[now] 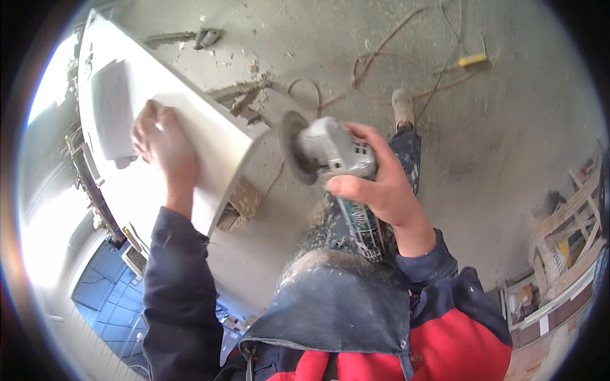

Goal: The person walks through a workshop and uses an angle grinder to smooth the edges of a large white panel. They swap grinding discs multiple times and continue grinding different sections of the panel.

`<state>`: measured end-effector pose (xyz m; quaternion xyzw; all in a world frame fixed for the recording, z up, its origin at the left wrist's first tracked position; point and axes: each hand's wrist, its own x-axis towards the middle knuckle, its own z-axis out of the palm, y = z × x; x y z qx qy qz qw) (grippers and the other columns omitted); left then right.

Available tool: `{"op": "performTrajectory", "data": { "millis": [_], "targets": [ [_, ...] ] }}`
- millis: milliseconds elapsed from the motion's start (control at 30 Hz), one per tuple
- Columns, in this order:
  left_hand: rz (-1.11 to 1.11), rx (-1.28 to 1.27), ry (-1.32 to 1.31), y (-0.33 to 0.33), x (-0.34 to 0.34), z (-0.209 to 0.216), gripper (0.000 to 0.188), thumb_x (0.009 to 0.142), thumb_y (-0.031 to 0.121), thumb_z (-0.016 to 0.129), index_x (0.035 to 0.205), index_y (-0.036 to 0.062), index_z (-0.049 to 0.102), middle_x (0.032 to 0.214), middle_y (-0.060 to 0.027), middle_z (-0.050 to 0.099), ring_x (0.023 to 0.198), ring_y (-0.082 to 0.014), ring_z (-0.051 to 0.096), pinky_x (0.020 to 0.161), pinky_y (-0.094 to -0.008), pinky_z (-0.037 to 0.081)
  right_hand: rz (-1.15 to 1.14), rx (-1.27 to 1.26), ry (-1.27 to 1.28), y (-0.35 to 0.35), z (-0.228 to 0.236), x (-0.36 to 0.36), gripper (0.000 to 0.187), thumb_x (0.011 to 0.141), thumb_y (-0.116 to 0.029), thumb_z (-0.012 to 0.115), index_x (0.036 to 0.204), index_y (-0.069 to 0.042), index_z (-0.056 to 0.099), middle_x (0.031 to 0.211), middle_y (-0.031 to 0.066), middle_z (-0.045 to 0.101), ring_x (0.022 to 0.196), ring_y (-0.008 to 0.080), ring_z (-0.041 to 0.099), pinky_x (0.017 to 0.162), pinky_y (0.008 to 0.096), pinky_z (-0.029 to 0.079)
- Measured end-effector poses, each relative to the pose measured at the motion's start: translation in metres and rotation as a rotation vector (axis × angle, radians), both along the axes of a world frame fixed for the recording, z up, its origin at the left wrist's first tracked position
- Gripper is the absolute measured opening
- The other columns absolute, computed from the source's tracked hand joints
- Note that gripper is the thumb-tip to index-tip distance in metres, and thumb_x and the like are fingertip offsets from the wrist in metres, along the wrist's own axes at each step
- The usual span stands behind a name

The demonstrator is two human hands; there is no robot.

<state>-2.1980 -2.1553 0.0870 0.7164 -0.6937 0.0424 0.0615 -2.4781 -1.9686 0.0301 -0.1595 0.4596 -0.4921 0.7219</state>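
My right hand (pixel 381 181) is wrapped round an angle grinder (pixel 340 149) with a grey head and a dark green body. Its round disc (pixel 296 147) points left, apart from the long white panel (pixel 190 120). The grinder's lower end hangs above my dusty apron. On the panel's top lies my left hand (pixel 166 143), blurred, with its fingers bent but apart. It is beside a grey, rounded rectangular area (pixel 113 111); whether this is a recess or a sheet I cannot tell. I see nothing held in the left hand.
A cord (pixel 375 54) loops across the dusty floor to a yellow-ended piece (pixel 473 60). Broken scraps (pixel 238 92) and a small grey tool (pixel 206 38) lie beyond the panel. Under its near end is a rough block (pixel 245 198). Wooden frames (pixel 569 235) stand at the right.
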Motion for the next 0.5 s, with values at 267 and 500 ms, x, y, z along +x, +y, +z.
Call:
{"op": "performTrajectory", "data": {
  "millis": [267, 500],
  "targets": [
    [0.0, 0.079, 0.072, 0.009, -0.027, 0.009, 0.058, 0.104, 0.037, 0.054, 0.15, 0.0022, 0.048, 0.156, -0.0201, 0.043, 0.148, -0.0392, 0.034, 0.123, -0.0519, 0.021, -0.1, 0.495, -0.197, -0.003, 0.027, -0.066, 0.041, 0.096, -0.031, 0.071, 0.119, 0.002, 0.062, 0.096, 0.0157, 0.072, 0.074, 0.0275, 0.075, 0.063, 0.0393, 0.065],
    [0.049, 0.031, 0.191, -0.011, -0.041, 0.022, 0.056, 0.099, 0.033, 0.06, 0.147, 0.0045, 0.052, 0.153, -0.0167, 0.047, 0.148, -0.0374, 0.036, 0.123, -0.0512, 0.022, 0.049, 0.453, -0.301, -0.114, 0.049, -0.13, 0.059, 0.099, -0.049, 0.063, 0.11, 0.009, 0.066, 0.092, 0.0208, 0.074, 0.074, 0.0297, 0.075, 0.067, 0.0412, 0.067]
  ]
}}
